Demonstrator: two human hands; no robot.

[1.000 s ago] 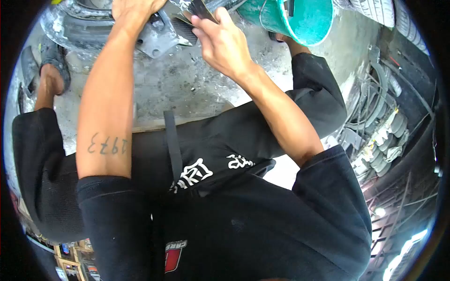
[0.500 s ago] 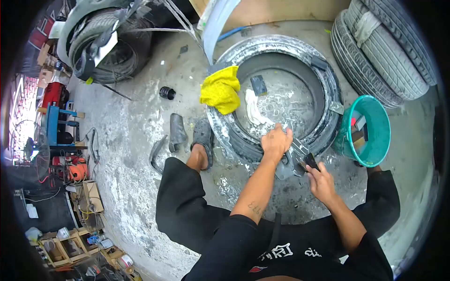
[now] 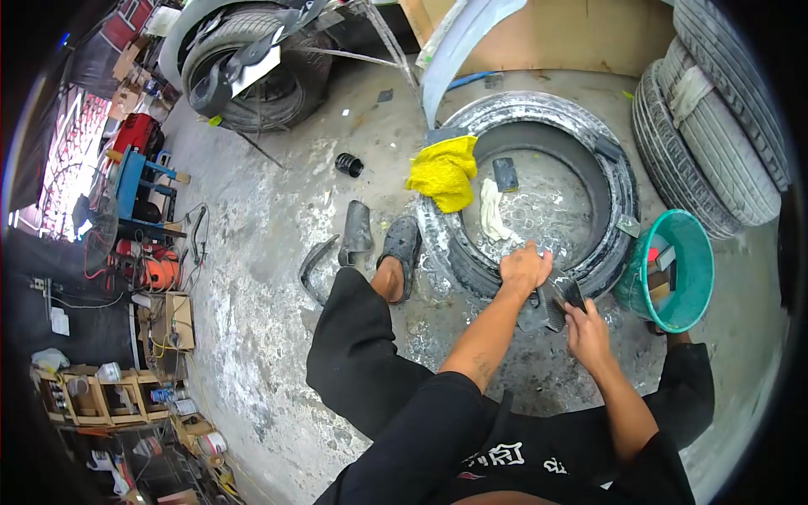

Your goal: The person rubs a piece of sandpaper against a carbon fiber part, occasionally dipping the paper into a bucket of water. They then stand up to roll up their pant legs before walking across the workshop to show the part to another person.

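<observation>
My left hand (image 3: 523,268) is closed over the near rim of a dusty black tire (image 3: 526,108) that lies flat on the floor. Its fingers press on a grey flat piece (image 3: 532,316) that sticks out below the tire's near edge. A black-handled tool (image 3: 571,294) with a toothed or bristled edge is in my right hand (image 3: 587,334), close beside the left and right over that piece. Inside the tire ring lie a white cloth (image 3: 491,210) and a dark block (image 3: 505,175). A yellow cloth (image 3: 446,172) hangs over the tire's left side.
A teal bucket (image 3: 697,278) with small blocks in it stands right of the tire, below a stack of tires (image 3: 715,143). Left of my shoe (image 3: 402,244) lie curved black scraps (image 3: 357,231) and a black ribbed ring (image 3: 348,164). A blue stand (image 3: 130,189) is far left.
My view has swung left, so everything sits further right and lower. My right hand and the tool have moved up and left relative to the tire. My left hand stays at the near rim.
</observation>
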